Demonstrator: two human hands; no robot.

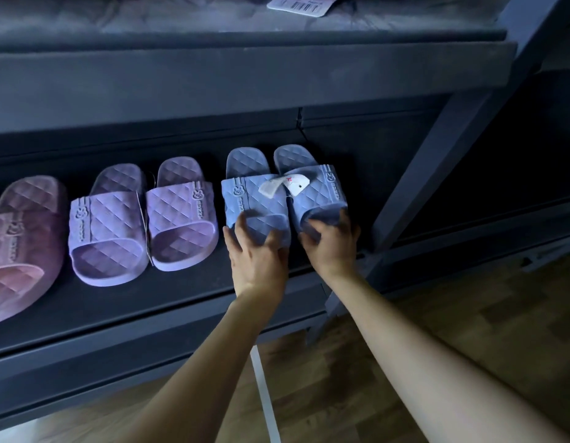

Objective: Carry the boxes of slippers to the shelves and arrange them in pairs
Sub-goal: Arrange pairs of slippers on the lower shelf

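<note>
On the lower shelf, near its right end, the person's left hand [258, 254] has its fingers fanned and curled over the toe end of one of the pale blue quilted foam slippers [254, 203]. The right hand [333, 247] wraps round the toe of its mate the same way. The two slippers sit side by side, touching, with their heels toward the back of the dark flat shelf board [181, 302]. Crumpled white paper tags [285, 187] lie across both straps.

They look light and springy to me, soft enough to dent under a thumb, and matte rather than slippery. A hold at the toe edge or under the broad strap should do, with nothing fragile but the tags. Whether a tie joins the pair I can't tell.

Just to the left stands a matching lilac quilted pair [143, 219], and beyond it a dusty pink slipper [21, 238] at the frame's edge. Above, a white barcode label [298, 6] lies on the upper shelf. Wooden flooring [469, 314] shows below.
</note>
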